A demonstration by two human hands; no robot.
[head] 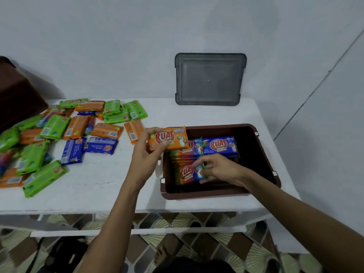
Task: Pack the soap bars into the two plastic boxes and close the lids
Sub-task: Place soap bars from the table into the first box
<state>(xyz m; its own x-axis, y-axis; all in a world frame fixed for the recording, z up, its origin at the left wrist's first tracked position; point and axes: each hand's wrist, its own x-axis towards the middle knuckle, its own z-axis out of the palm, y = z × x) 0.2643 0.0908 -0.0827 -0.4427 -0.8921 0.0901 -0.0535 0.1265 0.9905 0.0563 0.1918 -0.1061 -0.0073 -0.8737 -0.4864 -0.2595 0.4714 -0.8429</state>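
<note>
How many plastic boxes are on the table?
2: an open brown box at the right, holding soap bars, and a dark brown box at the far left, mostly out of frame.

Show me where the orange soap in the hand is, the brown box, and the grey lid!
orange soap bar (171,139): head view, on the front of its wrapper, by the red lettering.
brown box (262,154): head view, on its right inner wall.
grey lid (209,79): head view, on its flat middle panel, leaning against the wall.

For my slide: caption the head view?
Left hand holds orange soap bar; right hand arranges bars in brown box.
</note>
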